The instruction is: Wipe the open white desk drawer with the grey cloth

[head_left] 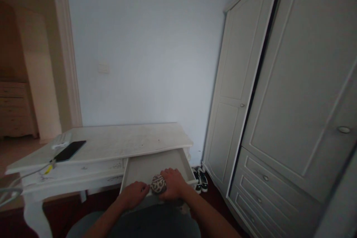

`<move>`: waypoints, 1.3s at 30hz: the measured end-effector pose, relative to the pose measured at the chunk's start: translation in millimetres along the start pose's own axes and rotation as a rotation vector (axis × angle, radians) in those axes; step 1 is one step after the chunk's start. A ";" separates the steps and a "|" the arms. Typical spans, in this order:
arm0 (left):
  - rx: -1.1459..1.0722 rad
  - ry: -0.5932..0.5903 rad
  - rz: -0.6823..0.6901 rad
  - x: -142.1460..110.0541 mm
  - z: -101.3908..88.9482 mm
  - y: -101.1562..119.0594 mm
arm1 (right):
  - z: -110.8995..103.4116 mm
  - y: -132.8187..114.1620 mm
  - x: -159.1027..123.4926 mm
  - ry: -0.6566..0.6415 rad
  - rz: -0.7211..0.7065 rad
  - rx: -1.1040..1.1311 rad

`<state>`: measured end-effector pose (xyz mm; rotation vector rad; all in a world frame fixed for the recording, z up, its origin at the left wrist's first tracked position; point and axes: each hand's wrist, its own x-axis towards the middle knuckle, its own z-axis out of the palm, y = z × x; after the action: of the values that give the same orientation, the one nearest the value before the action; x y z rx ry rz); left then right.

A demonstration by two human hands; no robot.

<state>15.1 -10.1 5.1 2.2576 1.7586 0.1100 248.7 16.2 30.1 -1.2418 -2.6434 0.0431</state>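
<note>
Forward, the right hand [170, 185] clasps a patterned object [158, 184]; the left hand [134, 194] grips the drawer [145, 168].

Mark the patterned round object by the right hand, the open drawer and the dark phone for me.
Patterned round object [158, 184]: head view, its rounded patterned side.
Open drawer [156, 161]: head view, its inside bottom.
Dark phone [70, 151]: head view, its flat dark face.
</note>
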 end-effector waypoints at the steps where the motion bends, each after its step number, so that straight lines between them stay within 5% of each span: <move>1: 0.004 -0.002 -0.005 0.2 0.4 -0.9 | 0.8 -4.5 7.6 -0.031 -0.010 0.007; 13: -0.016 0.042 -0.054 -2.3 -0.2 -1.9 | 1.1 -5.0 64.1 -0.454 0.080 0.430; 21: 0.006 -0.066 -0.002 -3.3 -3.8 1.8 | 9.2 10.2 13.5 -0.046 -0.071 0.285; 32: 0.004 -0.076 0.020 -1.4 -4.1 -2.3 | -8.6 75.3 -73.1 0.115 0.004 0.084; 39: -0.012 -0.069 0.008 -1.9 -4.8 -1.9 | 0.1 64.8 -82.4 0.255 0.151 0.054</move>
<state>11.7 -10.7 9.4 2.2321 1.7098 0.0431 348.8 -5.1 7.0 -1.3301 -2.3155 -0.0188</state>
